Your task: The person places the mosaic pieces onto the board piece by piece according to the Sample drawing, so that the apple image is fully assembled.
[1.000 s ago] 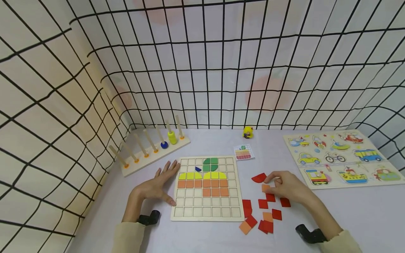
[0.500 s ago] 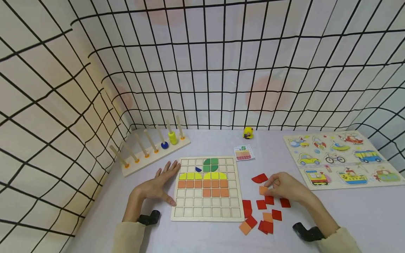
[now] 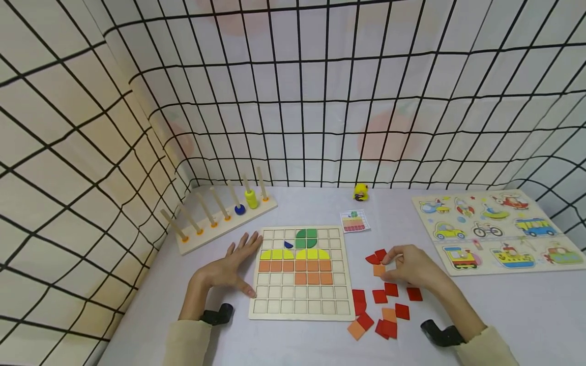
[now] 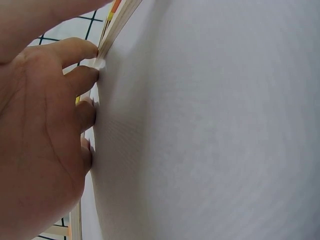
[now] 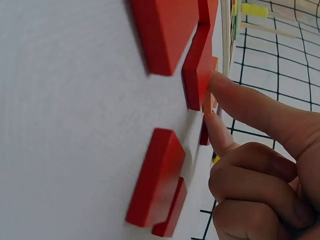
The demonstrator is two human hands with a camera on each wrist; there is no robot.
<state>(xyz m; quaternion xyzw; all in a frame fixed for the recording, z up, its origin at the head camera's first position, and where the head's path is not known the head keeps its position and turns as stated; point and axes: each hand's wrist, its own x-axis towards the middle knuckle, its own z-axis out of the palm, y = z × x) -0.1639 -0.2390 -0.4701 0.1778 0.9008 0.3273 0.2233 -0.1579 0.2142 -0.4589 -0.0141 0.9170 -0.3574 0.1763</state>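
My left hand (image 3: 229, 269) lies spread along the left edge of the wooden grid board (image 3: 286, 306), thumb at its lower left. The left wrist view shows this hand's fingertips (image 4: 89, 77) at the board's side. Rows of yellow and orange tiles, a green leaf shape and a small blue piece (image 3: 288, 244) sit on the board. To its right, my right hand (image 3: 414, 267) pinches an orange square tile (image 3: 378, 270) between thumb and index finger; the other fingers are curled. Red pieces (image 3: 373, 259) touch or nearly touch that tile's far side.
Loose red tiles (image 3: 380, 296) and an orange tile (image 3: 356, 330) lie right of the board. Behind are a picture card (image 3: 354, 221) and a yellow toy duck (image 3: 360, 192). A peg stand (image 3: 208, 231) is back left, a vehicle puzzle (image 3: 499, 234) at right. Black netting surrounds the table.
My right hand has shifted slightly left and away from me with the orange tile, off the red square nearby. Another red piece now shows beside the red curved one. The left hand stays put.
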